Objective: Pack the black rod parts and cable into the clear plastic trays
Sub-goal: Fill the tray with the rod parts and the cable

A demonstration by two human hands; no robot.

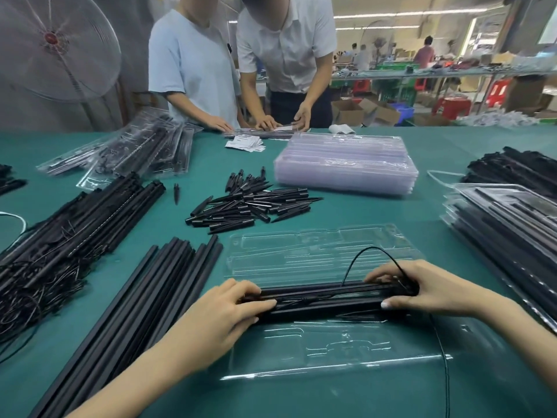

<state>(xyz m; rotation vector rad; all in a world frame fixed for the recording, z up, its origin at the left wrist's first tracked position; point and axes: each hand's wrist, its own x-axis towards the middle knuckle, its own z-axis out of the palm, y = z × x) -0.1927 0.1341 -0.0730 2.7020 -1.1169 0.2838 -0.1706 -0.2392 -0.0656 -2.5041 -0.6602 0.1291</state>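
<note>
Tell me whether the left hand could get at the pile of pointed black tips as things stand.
Probably yes, but not straight away: the left hand grips the rod bundle over the clear tray. The pointed tips lie uncovered, with bare green table between.

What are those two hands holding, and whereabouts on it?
A bundle of black rods, gripped at its two ends: left hand on the left end, right hand on the right, over the clear tray.

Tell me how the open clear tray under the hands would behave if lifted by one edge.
The clear tray looks thin and moulded, so it would probably flex and feel light. The rod bundle held by the left hand and right hand could slide off.
</note>
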